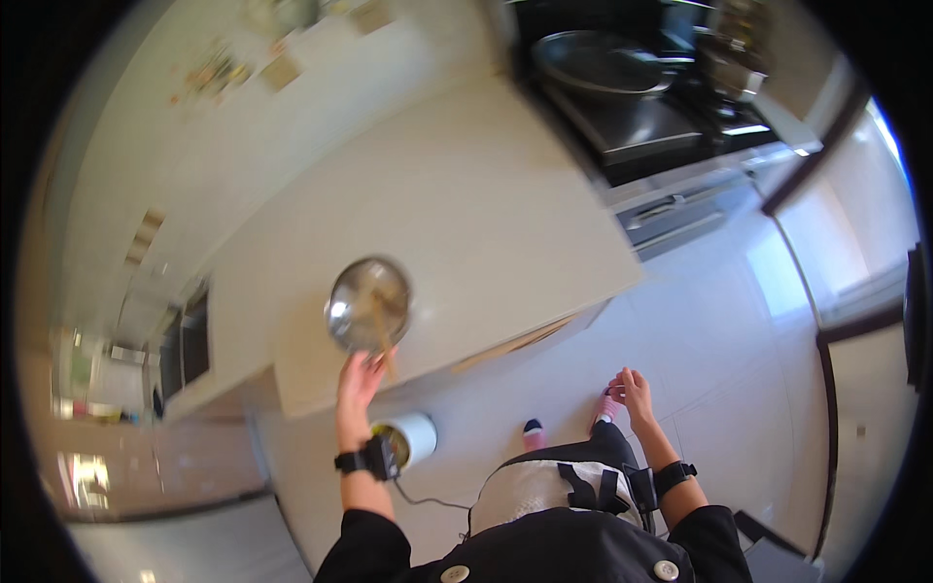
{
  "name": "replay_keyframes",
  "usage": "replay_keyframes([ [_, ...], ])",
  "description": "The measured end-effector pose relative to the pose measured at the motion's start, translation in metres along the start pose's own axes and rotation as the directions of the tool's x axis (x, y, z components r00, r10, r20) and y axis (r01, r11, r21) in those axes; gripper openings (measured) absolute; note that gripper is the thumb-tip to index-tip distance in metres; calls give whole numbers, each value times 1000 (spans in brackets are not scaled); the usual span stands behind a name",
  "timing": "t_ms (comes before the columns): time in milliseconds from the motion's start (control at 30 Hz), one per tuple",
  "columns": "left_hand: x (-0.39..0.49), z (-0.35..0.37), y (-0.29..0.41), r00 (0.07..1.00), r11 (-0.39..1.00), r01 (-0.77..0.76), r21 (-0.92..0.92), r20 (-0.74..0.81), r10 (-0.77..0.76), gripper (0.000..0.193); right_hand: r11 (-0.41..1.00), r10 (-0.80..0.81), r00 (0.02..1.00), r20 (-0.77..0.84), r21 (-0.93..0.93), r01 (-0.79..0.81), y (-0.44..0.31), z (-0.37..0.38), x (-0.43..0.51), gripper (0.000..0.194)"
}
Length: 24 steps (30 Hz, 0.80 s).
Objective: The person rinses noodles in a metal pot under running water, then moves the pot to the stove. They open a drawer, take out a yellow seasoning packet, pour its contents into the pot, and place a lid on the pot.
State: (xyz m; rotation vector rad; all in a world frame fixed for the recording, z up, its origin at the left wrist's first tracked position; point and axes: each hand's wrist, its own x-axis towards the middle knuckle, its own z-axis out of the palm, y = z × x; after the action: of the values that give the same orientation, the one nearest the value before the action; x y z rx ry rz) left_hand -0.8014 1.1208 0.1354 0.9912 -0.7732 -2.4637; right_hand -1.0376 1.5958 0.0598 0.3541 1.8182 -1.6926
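Observation:
A shiny metal bowl (357, 313) is at the left part of the pale countertop (466, 218), slightly blurred. Wooden chopsticks (382, 328) lean in it, their ends sticking out over the near rim. My left hand (361, 380) grips that near rim, fingers close beside the chopsticks. What the bowl contains is too blurred to name. Away to the right, over the floor, my right hand (633, 393) hangs with loosely bent fingers and nothing visible in it. Both wrists wear black straps with small devices.
A white bin (417, 441) stands on the tiled floor (700, 350) below my left forearm. At the back right, a lidded pan (605, 62) sits on a black cooktop (656, 131). A sink (186, 339) is set into the counter at left. Drawer fronts (670, 218) face the floor.

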Motion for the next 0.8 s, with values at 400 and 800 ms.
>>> replay_keyframes([
  [400, -5, 138, -44, 972, 994, 96, 51, -222, -83, 34, 935, 13, 937, -349, 337, 113, -68, -299, 80, 24],
  [800, 49, 347, -168, 937, 907, 118, -404, -257, -237, 49, 672, 20, 988, -155, 734, 102, -287, -394, 335, 25],
])
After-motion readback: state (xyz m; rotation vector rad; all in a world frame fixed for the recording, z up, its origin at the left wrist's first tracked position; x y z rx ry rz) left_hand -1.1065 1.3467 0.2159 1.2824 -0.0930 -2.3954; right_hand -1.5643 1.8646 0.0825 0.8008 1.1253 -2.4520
